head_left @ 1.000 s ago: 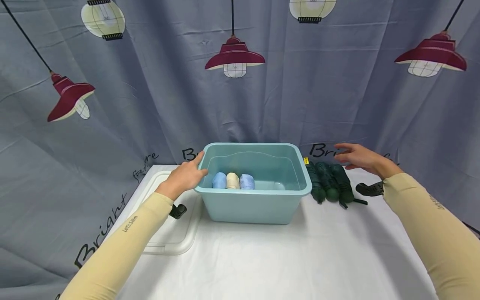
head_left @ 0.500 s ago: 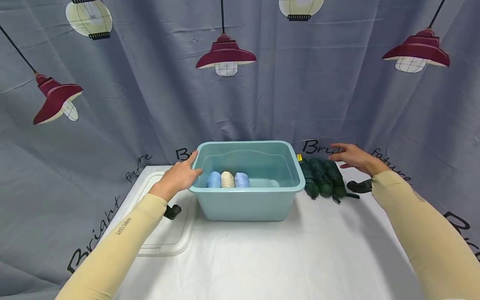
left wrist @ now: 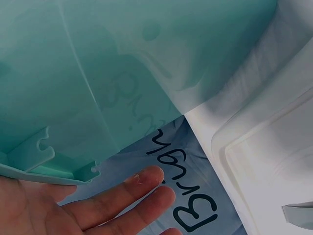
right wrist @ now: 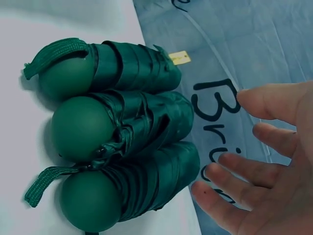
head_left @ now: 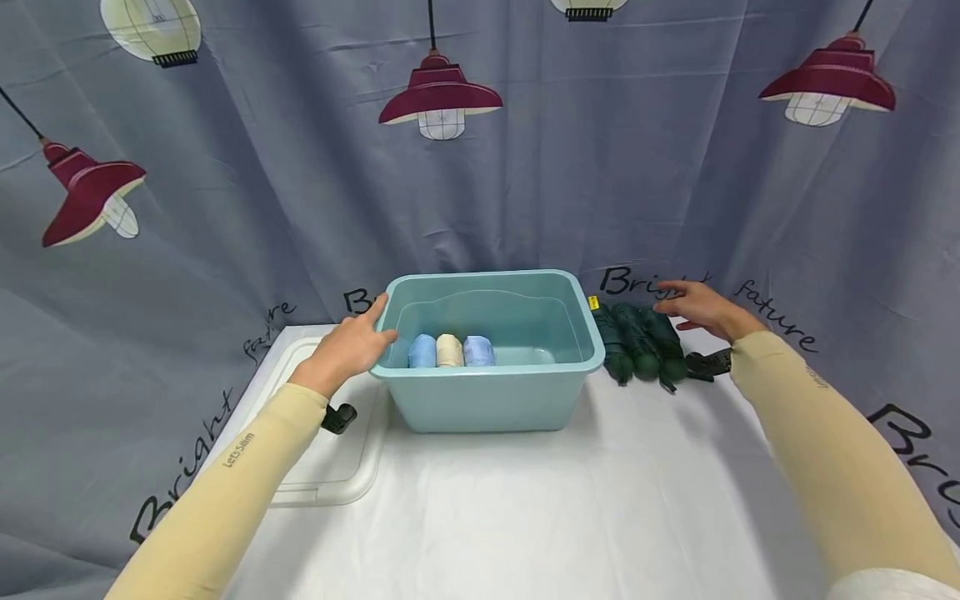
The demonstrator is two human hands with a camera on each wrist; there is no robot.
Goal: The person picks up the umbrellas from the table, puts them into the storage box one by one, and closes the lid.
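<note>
1. Backdrop (head_left: pixel 600 192): grey-blue fabric, creased, printed with dark red lamps (head_left: pixel 441 92) and black script lettering (head_left: pixel 626 280).
2. Tabletop (head_left: pixel 510 517): white cloth, reaching back to the fabric.
3. Lid (head_left: pixel 330 471): white, flat, at left, partly under the left forearm.
4. Bin (head_left: pixel 480 404): pale teal, upright, mid-table; three rolls (head_left: pixel 450 351) inside, blue, cream, blue.
5. Left hand (head_left: pixel 341 350): fingers extended, touching bin's left rim.
6. Right hand (head_left: pixel 701 308): unclenched, fingers spread, near three green folded umbrellas (head_left: pixel 637 337) lying right of bin.

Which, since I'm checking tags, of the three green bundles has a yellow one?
The bundle nearest the teal bin: a yellow tag shows at its far end, but none on the middle bundle or the outer bundle.
</note>
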